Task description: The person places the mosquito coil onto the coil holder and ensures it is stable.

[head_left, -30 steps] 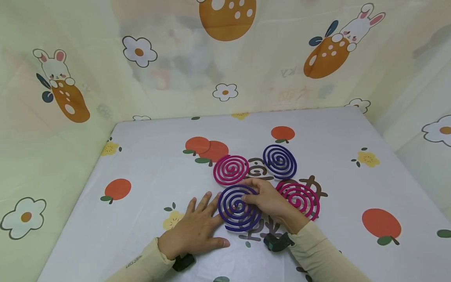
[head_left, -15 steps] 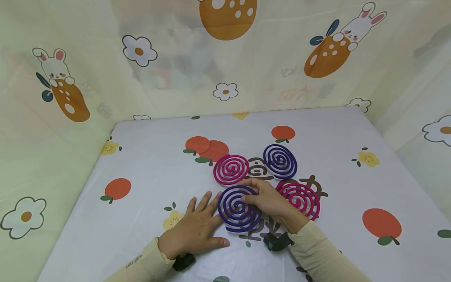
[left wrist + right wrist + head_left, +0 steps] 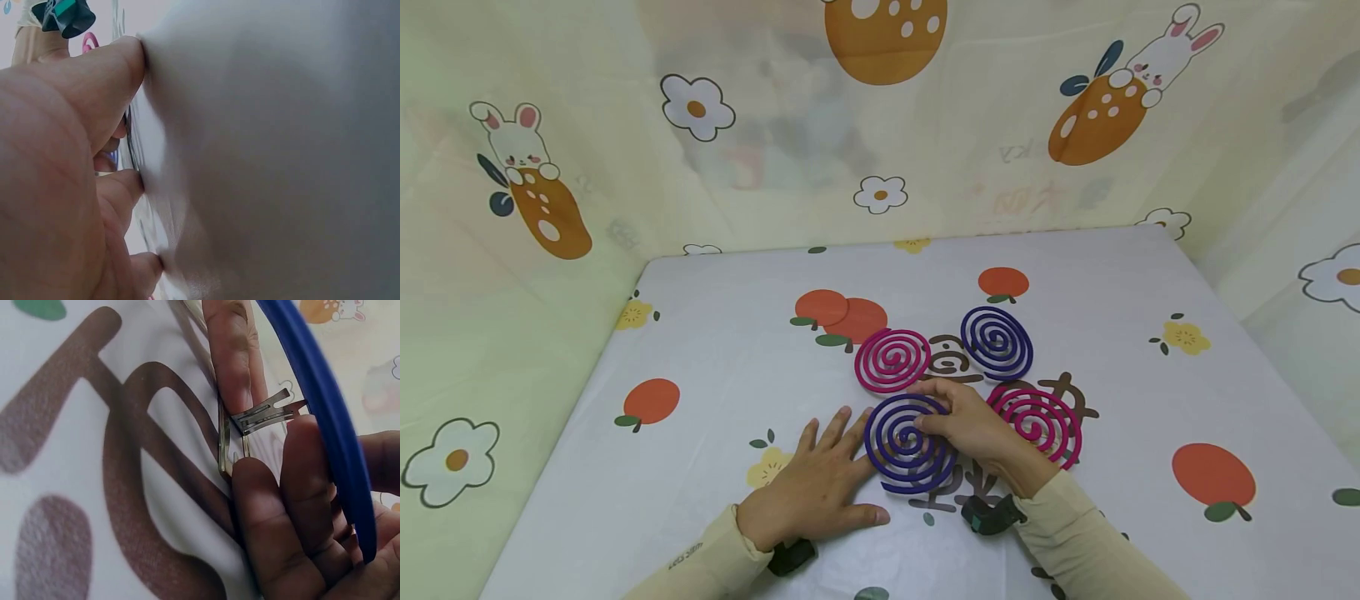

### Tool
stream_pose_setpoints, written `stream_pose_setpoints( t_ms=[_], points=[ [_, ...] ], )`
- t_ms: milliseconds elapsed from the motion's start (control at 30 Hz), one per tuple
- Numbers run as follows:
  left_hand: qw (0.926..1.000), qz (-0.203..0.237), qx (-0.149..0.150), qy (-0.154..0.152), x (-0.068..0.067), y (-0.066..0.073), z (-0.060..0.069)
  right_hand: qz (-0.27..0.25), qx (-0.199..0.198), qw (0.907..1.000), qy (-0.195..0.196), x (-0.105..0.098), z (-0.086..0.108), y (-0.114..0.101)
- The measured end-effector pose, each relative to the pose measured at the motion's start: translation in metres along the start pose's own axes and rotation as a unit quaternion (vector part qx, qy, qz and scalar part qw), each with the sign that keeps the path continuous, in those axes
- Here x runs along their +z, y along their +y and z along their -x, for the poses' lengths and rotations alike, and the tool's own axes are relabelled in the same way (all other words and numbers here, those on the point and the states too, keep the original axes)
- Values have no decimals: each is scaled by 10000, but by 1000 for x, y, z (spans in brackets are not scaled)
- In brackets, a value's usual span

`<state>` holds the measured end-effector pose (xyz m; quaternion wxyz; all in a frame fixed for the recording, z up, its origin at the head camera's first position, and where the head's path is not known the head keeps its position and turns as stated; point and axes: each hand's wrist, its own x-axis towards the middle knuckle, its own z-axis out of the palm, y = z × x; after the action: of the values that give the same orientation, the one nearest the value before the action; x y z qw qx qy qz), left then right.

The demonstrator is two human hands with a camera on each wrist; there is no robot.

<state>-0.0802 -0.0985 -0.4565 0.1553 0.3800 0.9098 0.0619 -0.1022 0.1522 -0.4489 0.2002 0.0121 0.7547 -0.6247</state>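
Observation:
My right hand [image 3: 973, 425] pinches a dark blue mosquito coil [image 3: 337, 425] near its centre, holding it tilted above the table. Under that coil, in the right wrist view, is a small metal coil stand [image 3: 265, 414] with a flat base and a raised forked prong. The prong's tip reaches the coil; whether it is hooked in, I cannot tell. My left hand [image 3: 823, 487] lies palm down with fingers spread on the tabletop. One of its fingers goes under the coil and presses by the stand's base. From the head view the stand is hidden.
A pink coil [image 3: 892, 358] stands raised just beyond my hands. A second blue coil [image 3: 996, 337] is at the back right, and another pink coil [image 3: 1033, 429] sits partly behind my right wrist. The white tablecloth [image 3: 715, 350] has printed fruit; patterned curtains enclose the table.

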Motion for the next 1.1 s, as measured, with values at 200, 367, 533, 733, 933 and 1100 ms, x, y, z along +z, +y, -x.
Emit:
stream_pose_setpoints(
  t_ms=[200, 367, 533, 733, 933, 1100],
  points=[
    [10000, 0, -34, -53, -1, 1, 0, -12, -11, 10000, 2, -1, 0, 1],
    [9999, 5, -66, -130, -1, 0, 0, -240, 20, 9996, -147, -1, 0, 0],
    [9998, 32, -72, -174, -1, 0, 0, -337, 46, 9990, -283, -1, 0, -2],
    [9999, 14, -56, -143, 0, 0, 0, -408, 43, 9987, -289, -1, 0, -3],
    [9999, -14, -45, -123, 0, 0, 0, -487, 18, 9983, -304, -1, 0, -2],
    [9999, -17, -39, -123, 0, 0, 0, -531, 4, 9982, -265, 0, 0, -2]
  ],
)
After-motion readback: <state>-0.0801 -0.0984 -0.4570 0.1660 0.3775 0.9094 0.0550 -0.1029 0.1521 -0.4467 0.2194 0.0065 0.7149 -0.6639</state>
